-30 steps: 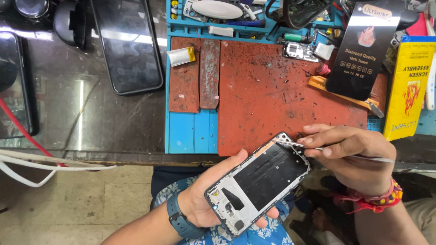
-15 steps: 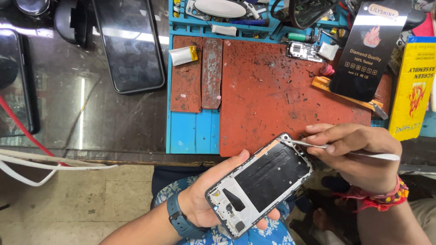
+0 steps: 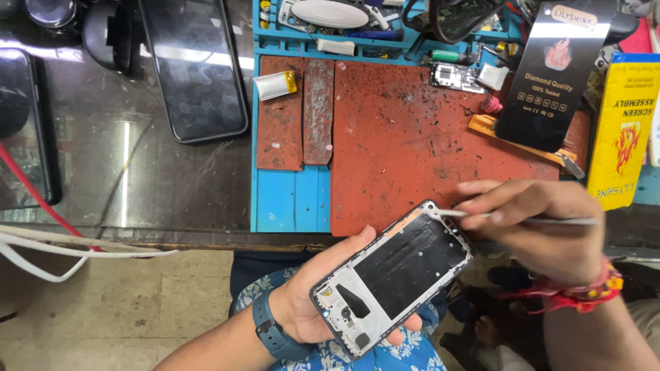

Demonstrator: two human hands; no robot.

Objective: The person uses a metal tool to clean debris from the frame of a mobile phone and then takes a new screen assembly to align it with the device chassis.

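My left hand (image 3: 313, 295) cradles an opened phone frame (image 3: 392, 278) from below, tilted with its top end up and to the right. The frame shows a black inner panel and a pale lower section with small cutouts. My right hand (image 3: 543, 230) pinches thin metal tweezers (image 3: 481, 216). Their tip touches the frame's upper right corner. A dark watch sits on my left wrist, and red thread bands circle my right wrist.
A red and blue work mat (image 3: 412, 137) lies on the bench, strewn with tiny screws. On it are a small silver battery (image 3: 275, 84), a circuit board (image 3: 454, 75), a black package (image 3: 550, 75) and a yellow box (image 3: 629, 130). A dark phone (image 3: 192, 65) lies left; white and red cables (image 3: 75, 244) run at the left edge.
The tweezers' tip stays at the frame's top corner while my right hand shifts slightly. The phone frame has tilted a little in my left hand.
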